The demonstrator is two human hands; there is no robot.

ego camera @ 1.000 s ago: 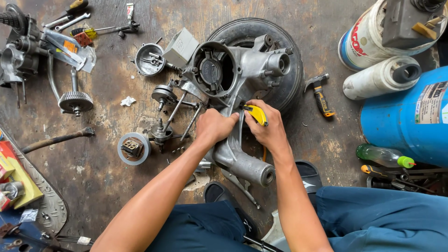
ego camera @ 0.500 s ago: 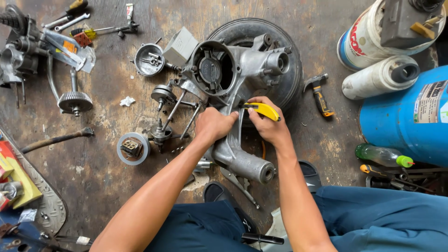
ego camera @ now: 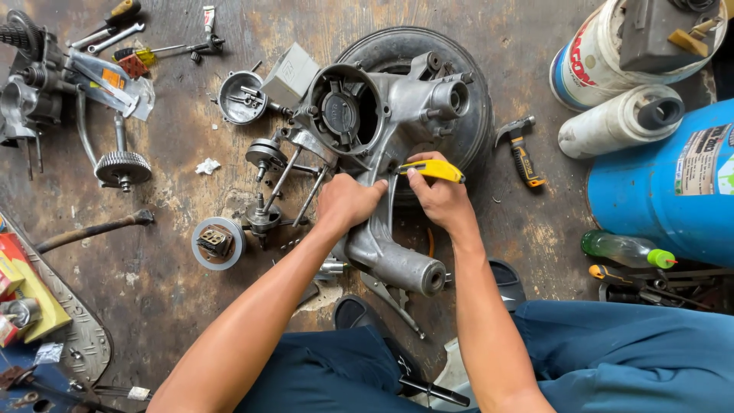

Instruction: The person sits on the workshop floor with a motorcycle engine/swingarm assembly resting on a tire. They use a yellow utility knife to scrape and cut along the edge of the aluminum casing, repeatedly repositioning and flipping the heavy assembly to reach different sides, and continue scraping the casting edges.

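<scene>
A grey metal engine casing (ego camera: pixel 390 122) lies on a black tyre (ego camera: pixel 474 130) on the floor in front of me. My left hand (ego camera: pixel 348 203) grips the casing's narrow arm near its middle. My right hand (ego camera: pixel 440 199) holds a yellow utility knife (ego camera: pixel 432 170), its tip against the casing's edge just right of my left hand. The casing's round end (ego camera: pixel 424 275) points toward my knees.
Loose engine parts, a crankshaft (ego camera: pixel 267 183) and a round cover (ego camera: pixel 241 95) lie left of the casing. A hammer (ego camera: pixel 524 157) lies to the right, by a blue drum (ego camera: pixel 665 183), a white roll (ego camera: pixel 619 122) and a green bottle (ego camera: pixel 623 248). Tools (ego camera: pixel 115 30) sit top left.
My right hand has swung the yellow knife from upright to lying across and shifted up along the casing edge. My left hand keeps its grip.
</scene>
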